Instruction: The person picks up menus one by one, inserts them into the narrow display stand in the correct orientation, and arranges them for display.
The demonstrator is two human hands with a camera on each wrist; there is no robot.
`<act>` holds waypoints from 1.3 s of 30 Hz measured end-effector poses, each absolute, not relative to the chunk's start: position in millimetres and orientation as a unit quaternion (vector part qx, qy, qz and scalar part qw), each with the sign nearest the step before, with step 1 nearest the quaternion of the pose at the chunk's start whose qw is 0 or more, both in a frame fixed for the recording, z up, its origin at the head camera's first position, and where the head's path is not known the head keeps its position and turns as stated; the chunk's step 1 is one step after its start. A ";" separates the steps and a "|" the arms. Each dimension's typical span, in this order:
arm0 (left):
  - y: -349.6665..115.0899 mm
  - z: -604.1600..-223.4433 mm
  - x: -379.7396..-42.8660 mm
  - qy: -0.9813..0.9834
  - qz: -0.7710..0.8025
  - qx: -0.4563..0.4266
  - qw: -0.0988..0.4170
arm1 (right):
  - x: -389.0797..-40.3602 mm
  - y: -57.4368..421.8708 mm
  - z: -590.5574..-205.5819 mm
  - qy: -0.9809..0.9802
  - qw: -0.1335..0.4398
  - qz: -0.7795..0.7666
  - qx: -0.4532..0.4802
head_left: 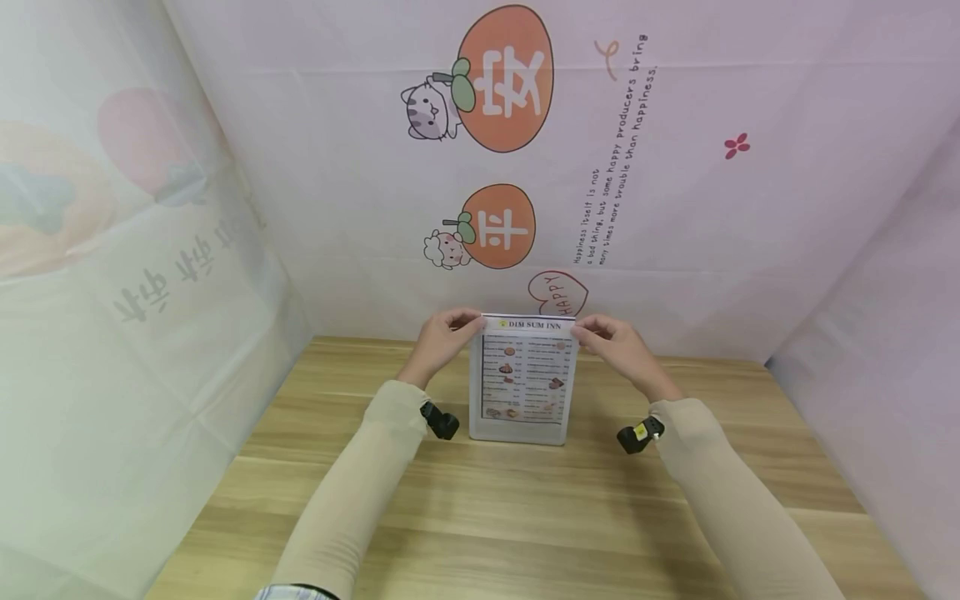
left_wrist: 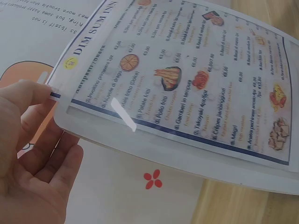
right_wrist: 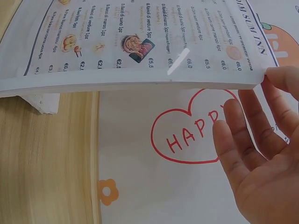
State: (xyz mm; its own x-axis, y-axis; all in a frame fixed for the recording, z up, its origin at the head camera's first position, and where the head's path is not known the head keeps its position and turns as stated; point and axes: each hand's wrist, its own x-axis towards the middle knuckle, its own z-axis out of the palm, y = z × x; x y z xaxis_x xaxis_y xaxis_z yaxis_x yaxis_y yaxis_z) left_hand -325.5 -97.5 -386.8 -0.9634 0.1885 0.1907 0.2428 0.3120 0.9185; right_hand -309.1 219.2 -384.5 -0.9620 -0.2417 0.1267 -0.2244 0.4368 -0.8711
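A printed menu sheet (head_left: 525,371) headed "DIM SUM INN" sits in a clear menu holder (head_left: 517,432) that stands upright on the table, tilted back. The sheet's top strip sticks out above the holder's upper edge. My left hand (head_left: 442,343) pinches the sheet's top left corner between thumb and finger, and my right hand (head_left: 621,350) pinches the top right corner. In the left wrist view, a blue-bordered corner of the sheet (left_wrist: 187,98) shows beside the fingertips. From the right wrist, the holder's white foot (right_wrist: 44,103) is seen on the wood.
The wood-grain table (head_left: 495,517) ends at a printed cloth backdrop (head_left: 360,192) just behind the holder. Further cloth walls (head_left: 97,358) rise at the left and right. Each wrist carries a small black camera (head_left: 442,421).
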 end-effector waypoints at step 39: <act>-91.0 -374.9 -334.1 -0.828 -0.548 -0.113 0.019 | -318.9 207.2 -366.3 0.862 0.013 -0.497 -0.095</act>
